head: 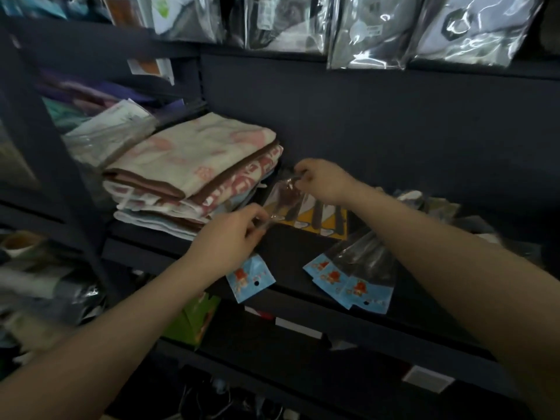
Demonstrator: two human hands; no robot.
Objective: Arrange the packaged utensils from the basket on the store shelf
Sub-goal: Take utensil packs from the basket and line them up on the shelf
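Observation:
A clear packet of dark utensils [283, 197] with a blue printed header card [251, 278] lies across the dark shelf [291, 256]. My left hand [233, 237] pinches the packet near its lower part, above the card. My right hand [322, 180] pinches the packet's far end, close to the shelf's back wall. To the right, a stack of similar packets [353, 274] with blue cards overhangs the shelf's front edge. A yellow-backed pack of dark utensils [321, 221] lies flat behind, partly under my right forearm. No basket is in view.
A pile of folded pink and cream towels [194, 174] fills the shelf's left side. Clear bagged goods [363, 28] hang from the shelf above. More wrapped items [430, 204] sit at the right. A green box [194, 319] stands on the lower shelf.

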